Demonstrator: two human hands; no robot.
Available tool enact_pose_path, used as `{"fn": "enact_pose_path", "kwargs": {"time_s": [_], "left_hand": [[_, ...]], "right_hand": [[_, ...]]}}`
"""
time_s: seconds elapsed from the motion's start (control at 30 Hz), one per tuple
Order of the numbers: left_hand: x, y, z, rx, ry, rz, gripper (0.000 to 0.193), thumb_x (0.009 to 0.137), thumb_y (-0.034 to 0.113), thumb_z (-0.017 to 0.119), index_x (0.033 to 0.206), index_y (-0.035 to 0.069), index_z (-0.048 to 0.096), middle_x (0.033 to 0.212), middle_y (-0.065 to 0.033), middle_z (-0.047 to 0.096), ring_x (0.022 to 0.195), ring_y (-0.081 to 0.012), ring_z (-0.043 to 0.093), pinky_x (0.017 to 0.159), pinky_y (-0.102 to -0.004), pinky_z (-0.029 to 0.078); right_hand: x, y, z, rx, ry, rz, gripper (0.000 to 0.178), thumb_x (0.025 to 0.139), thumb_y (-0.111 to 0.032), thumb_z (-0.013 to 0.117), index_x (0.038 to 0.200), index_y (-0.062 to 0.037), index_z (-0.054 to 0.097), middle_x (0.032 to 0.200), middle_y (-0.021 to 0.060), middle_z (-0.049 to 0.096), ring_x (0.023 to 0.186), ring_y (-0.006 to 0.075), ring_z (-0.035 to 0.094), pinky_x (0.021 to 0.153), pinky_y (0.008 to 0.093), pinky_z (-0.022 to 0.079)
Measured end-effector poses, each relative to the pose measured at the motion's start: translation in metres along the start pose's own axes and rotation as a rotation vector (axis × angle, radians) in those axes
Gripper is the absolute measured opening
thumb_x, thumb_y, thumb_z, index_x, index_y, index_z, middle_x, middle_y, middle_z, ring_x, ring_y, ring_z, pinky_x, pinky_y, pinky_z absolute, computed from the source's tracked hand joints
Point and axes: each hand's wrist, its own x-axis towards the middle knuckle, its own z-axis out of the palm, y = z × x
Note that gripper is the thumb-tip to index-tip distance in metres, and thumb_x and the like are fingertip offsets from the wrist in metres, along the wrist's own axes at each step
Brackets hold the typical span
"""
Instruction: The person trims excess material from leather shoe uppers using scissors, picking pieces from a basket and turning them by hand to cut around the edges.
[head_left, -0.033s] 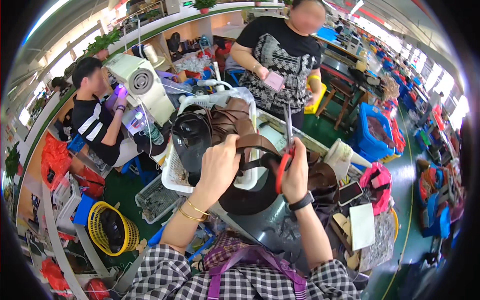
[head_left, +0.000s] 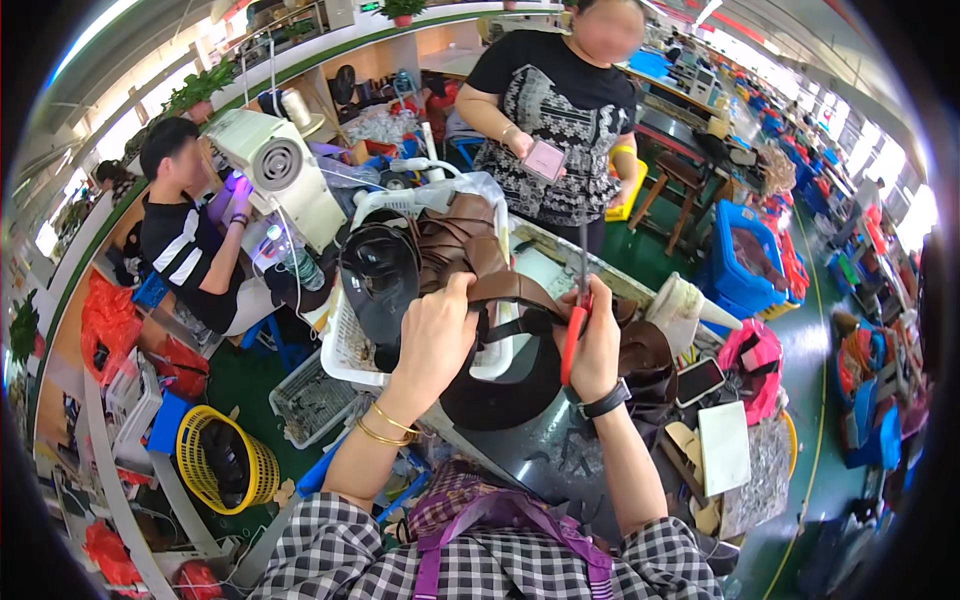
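Dk worktable [head_left: 540, 462], near ctr. White basket [head_left: 350, 372] at its far L, piled w/ brown + blk pcs [head_left: 455, 238]. L hand [head_left: 437, 328]: fingers closed on brown strap [head_left: 516, 287], which arches betw. hands. R hand [head_left: 600, 345]: wrapped round red-handled scissors [head_left: 573, 345], blades pointing far; can't tell if R fingertips also pinch strap. Phone [head_left: 700, 381] R of R hand.

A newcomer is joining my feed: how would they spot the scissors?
Find the white basket near the centre. Right of it, the right hand holds the scissors. Red at the handle end, they stand out from the brown strap alongside.
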Motion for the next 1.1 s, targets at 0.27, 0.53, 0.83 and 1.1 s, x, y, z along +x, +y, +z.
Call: {"fn": "enact_pose_path", "kwargs": {"time_s": [0.27, 0.53, 0.83, 1.1], "left_hand": [[-0.02, 0.016, 0.061, -0.095, 0.197, 0.343, 0.045, 0.068, -0.009, 0.057, 0.112, 0.002, 0.053, 0.105, -0.0138, 0.062, 0.092, -0.0309, 0.062, 0.077, -0.0375, 0.051], [-0.048, 0.012, 0.054, -0.158, -0.066, 0.284, 0.027, 0.072, 0.001, 0.064, 0.098, 0.004, 0.063, 0.092, -0.0113, 0.067, 0.082, -0.0274, 0.065, 0.067, -0.0347, 0.052], [-0.055, 0.012, 0.001, -0.787, -1.134, 0.109, 0.055, 0.077, 0.013, 0.073, 0.127, 0.002, 0.05, 0.104, -0.0116, 0.067, 0.094, -0.0185, 0.065, 0.084, -0.028, 0.048], [-0.054, -0.025, -0.002, -1.43, -1.28, -0.234, 0.038, 0.074, 0.017, 0.079, 0.099, -0.007, 0.062, 0.087, -0.0045, 0.067, 0.08, -0.0078, 0.059, 0.074, -0.0228, 0.049]], "right_hand": [[-0.027, 0.008, -0.019, -0.185, -0.005, 0.054, 0.045, 0.071, 0.006, 0.061, 0.113, -0.0033, 0.051, 0.091, 0.0181, 0.061, 0.081, 0.0362, 0.06, 0.072, 0.0363, 0.048], [-0.071, -0.006, -0.052, -0.115, -0.302, 0.199, 0.041, 0.077, 0.002, 0.061, 0.116, -0.0047, 0.049, 0.096, 0.0188, 0.062, 0.089, 0.0321, 0.063, 0.076, 0.0338, 0.049], [-0.079, -0.014, -0.097, 0.673, -0.643, 0.555, 0.048, 0.069, -0.001, 0.077, 0.109, -0.0015, 0.051, 0.088, 0.0032, 0.061, 0.086, 0.0107, 0.058, 0.078, 0.0247, 0.045], [-0.068, 0.004, -0.086, 0.485, -0.718, 0.554, 0.051, 0.066, -0.004, 0.079, 0.11, -0.004, 0.053, 0.095, 0.0035, 0.056, 0.084, 0.0101, 0.053, 0.077, 0.0263, 0.044]]}}
